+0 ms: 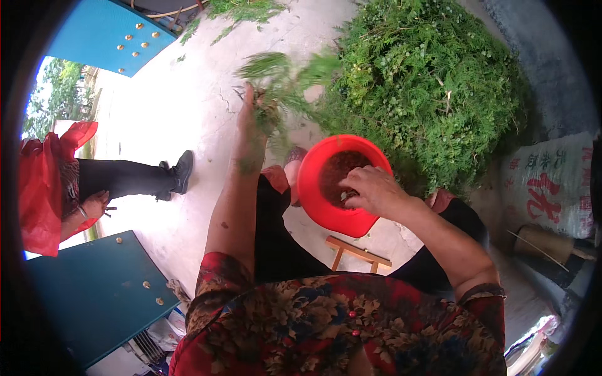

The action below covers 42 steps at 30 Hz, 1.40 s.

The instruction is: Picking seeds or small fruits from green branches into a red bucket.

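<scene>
My left hand (256, 110) is stretched out over the floor, shut on green conifer sprigs (287, 89), which are blurred by motion. A red plastic basin (312, 192) stands between my legs with small dark brown matter in it. My right hand (371, 188) is over the basin's opening, fingers partly curled and apart; a small pale green bit (347, 195) shows by the fingertips. Whether the fingers pinch it, I cannot tell. Beyond the basin, a large heap of green conifer branches (432, 89) with small round cones lies on the floor.
Part of a wooden stool (360, 252) shows below the basin. At left a person in black trousers (127, 178) stands by the doorway, between two blue door leaves (103, 33) with brass studs. A printed woven sack (548, 188) is at right. Loose sprigs (244, 9) lie at the top.
</scene>
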Each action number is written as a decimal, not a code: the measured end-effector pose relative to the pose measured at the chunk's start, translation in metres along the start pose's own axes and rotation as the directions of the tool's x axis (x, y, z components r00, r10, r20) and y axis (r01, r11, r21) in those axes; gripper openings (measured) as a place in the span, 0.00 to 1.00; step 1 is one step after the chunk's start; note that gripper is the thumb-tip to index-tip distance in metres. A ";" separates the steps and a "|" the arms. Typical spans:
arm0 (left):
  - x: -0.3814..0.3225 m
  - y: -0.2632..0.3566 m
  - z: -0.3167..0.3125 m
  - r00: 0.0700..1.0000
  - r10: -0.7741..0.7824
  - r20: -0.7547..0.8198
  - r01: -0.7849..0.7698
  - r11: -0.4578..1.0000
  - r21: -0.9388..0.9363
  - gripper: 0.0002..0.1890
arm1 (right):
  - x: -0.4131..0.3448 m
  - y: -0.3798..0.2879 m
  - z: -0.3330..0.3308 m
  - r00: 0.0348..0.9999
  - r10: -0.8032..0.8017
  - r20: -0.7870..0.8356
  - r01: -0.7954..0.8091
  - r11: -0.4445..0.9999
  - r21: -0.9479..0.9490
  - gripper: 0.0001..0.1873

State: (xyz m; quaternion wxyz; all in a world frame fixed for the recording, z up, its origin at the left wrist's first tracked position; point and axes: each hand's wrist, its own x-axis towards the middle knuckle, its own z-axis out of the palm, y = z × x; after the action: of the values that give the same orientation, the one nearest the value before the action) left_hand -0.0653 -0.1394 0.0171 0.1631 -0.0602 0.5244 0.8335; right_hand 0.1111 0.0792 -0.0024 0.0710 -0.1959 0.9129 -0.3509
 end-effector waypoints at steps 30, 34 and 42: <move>0.016 0.009 0.034 0.996 0.058 0.072 -0.074 0.969 0.237 0.26 | -0.035 0.067 -0.086 0.790 0.588 -0.171 -0.042 0.331 0.943 0.09; -0.047 -0.059 0.079 0.951 -0.224 0.215 0.178 0.960 0.214 0.21 | -0.042 0.080 -0.059 0.790 0.612 -0.022 -0.297 0.414 0.861 0.11; -0.019 -0.054 0.066 0.874 -0.443 0.201 0.444 0.895 0.045 0.16 | -0.092 0.186 -0.083 0.406 0.905 -0.124 -0.656 0.383 0.651 0.10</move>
State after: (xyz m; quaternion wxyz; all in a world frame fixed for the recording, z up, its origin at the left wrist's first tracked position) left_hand -0.0252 -0.0634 0.0054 0.4030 -0.0923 0.4757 0.7764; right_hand 0.1154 0.2937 -0.0656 0.0621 0.3934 0.7484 -0.5305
